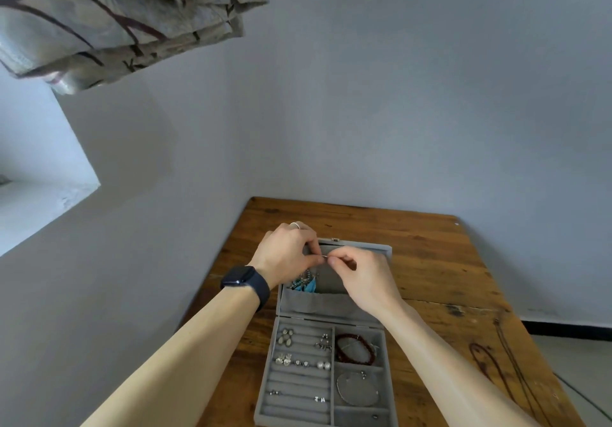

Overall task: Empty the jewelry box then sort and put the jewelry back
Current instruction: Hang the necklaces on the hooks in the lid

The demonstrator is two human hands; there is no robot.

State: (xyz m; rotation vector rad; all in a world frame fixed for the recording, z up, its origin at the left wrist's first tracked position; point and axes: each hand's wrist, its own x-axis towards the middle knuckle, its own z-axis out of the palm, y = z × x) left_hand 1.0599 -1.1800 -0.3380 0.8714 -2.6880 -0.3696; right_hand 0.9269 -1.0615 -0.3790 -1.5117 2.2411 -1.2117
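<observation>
Jewelry box (318, 305), grey felt, open on a wooden table (430, 261), its lid laid back on the far side. Left hand (286, 251) and right hand (362, 277) meet over the lid with both forearms stretched forward and fingers curled. The thumb and forefinger of each hand pinch one small silver piece (324, 257) between them; its kind cannot be told. The left wrist carries a dark watch (243, 277), and a finger of that hand wears a ring (295, 225). Blue tassel earrings (306, 284) hang in the lid just under the left hand. In the base, stud earrings (299, 362) sit in the ribbed left section. A red bead bracelet (355, 348) fills the upper right compartment, with a silver hoop (357, 389) in the compartment below.
</observation>
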